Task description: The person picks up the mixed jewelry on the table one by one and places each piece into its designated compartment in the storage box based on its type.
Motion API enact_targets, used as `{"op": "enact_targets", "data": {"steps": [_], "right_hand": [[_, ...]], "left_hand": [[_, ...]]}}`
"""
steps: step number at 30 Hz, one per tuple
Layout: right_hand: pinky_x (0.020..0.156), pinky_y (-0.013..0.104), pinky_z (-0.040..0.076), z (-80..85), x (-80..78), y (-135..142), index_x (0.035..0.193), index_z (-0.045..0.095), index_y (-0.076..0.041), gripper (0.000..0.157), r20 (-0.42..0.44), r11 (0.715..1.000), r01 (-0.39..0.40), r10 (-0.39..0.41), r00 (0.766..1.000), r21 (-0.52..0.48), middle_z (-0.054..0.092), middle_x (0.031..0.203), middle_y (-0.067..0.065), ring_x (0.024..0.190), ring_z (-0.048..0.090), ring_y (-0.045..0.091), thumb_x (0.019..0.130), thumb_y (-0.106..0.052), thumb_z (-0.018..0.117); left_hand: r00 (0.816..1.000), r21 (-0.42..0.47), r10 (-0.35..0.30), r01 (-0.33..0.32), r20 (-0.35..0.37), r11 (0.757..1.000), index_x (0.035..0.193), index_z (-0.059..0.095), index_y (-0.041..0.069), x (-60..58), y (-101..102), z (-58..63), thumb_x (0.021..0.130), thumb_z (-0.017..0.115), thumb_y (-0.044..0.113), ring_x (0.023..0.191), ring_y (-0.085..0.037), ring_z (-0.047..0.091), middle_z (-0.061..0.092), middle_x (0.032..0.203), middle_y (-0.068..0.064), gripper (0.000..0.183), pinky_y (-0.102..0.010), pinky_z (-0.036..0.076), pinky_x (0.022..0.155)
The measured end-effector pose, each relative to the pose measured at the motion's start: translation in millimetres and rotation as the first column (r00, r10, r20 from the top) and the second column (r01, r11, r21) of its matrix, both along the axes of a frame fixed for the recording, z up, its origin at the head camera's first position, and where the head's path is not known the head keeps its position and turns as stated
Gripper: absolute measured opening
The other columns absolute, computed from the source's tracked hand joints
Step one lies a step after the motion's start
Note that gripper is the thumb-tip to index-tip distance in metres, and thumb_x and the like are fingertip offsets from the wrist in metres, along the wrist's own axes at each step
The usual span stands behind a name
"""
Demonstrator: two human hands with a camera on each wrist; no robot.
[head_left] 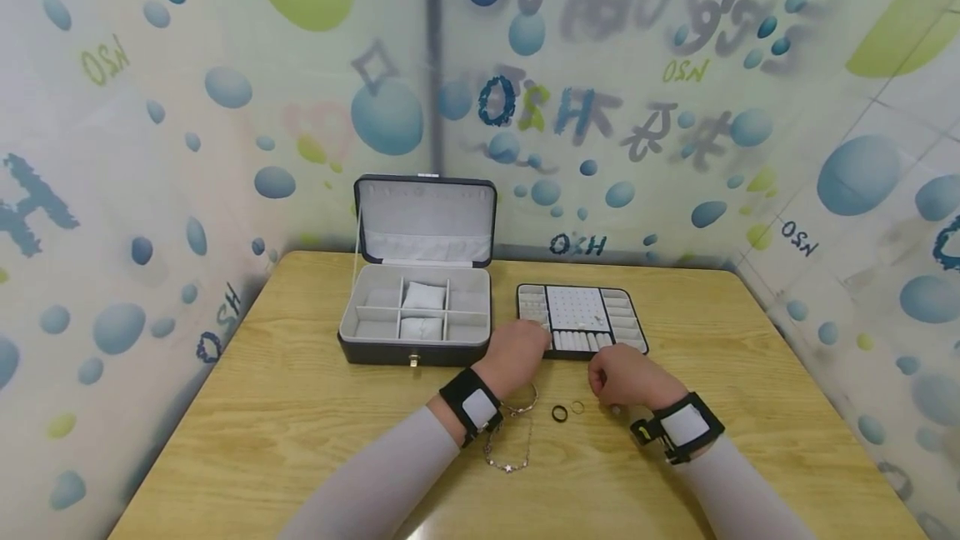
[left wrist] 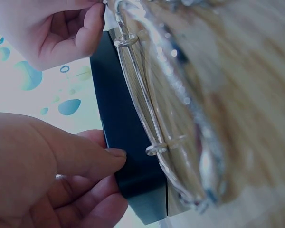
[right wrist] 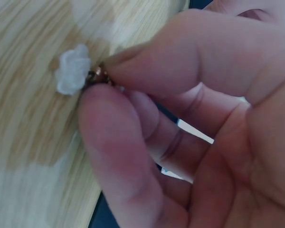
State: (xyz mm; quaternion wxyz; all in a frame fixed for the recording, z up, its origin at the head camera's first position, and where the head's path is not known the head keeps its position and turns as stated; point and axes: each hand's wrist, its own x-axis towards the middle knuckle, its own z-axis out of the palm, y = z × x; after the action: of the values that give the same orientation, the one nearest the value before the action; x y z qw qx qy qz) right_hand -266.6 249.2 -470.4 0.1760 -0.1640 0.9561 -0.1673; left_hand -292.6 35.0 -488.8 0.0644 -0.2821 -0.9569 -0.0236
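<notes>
My left hand grips the front left edge of a black jewelry tray, its thumb on the dark side in the left wrist view. In the right wrist view, my right hand pinches the dark gold metal of a small piece topped by a white flower. Whether that is a ring or an earring, I cannot tell. It is low over the wood, in front of the tray. Beneath my left wrist lies a silver bangle; nearer me is a chain with star charms.
A black ring and a thin gold ring lie between my hands. Left of the tray stands an open jewelry box, lid raised, with two white cushions inside. The table meets patterned walls.
</notes>
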Motion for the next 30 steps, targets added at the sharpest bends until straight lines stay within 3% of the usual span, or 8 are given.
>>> {"op": "enact_targets", "data": {"steps": [8, 21, 30], "right_hand": [[0.060, 0.029, 0.042, 0.8, -2.7, 1.5, 0.066, 0.065, -0.017, 0.028, -0.007, 0.999, 0.046, -0.046, 0.999, 0.002, 0.060, 0.064, -0.004, 0.062, 0.056, 0.015, 0.077, 0.003, 0.081], [0.064, 0.029, 0.045, 3.8, -11.6, 11.3, 0.071, 0.069, -0.017, 0.022, -0.089, 0.993, 0.001, -0.011, 0.996, -0.116, 0.061, 0.070, -0.006, 0.069, 0.056, 0.013, 0.081, 0.000, 0.079], [0.062, 0.031, 0.046, 8.2, -17.9, 21.6, 0.075, 0.072, -0.016, 0.015, -0.092, 0.971, 0.091, -0.114, 0.989, -0.222, 0.066, 0.078, -0.001, 0.072, 0.057, 0.017, 0.080, -0.002, 0.076]], "left_hand": [[1.000, 0.005, -0.004, 0.004, 0.010, 1.000, 0.097, 0.080, 0.024, 0.2, 0.2, 1.1, 0.101, 0.068, 0.008, 0.084, -0.013, 0.070, 0.076, 0.093, 0.005, 0.021, -0.032, 0.057, 0.059], [1.000, 0.006, -0.001, 0.001, 0.021, 1.000, 0.094, 0.079, 0.023, 2.5, -0.2, 5.0, 0.100, 0.068, 0.006, 0.082, -0.014, 0.069, 0.074, 0.090, 0.004, 0.021, -0.032, 0.054, 0.055], [1.000, -0.001, -0.021, 0.021, 0.002, 1.000, 0.097, 0.079, 0.022, 1.7, -0.6, 3.5, 0.100, 0.068, 0.006, 0.085, -0.013, 0.070, 0.075, 0.092, 0.004, 0.020, -0.030, 0.055, 0.060]]}}
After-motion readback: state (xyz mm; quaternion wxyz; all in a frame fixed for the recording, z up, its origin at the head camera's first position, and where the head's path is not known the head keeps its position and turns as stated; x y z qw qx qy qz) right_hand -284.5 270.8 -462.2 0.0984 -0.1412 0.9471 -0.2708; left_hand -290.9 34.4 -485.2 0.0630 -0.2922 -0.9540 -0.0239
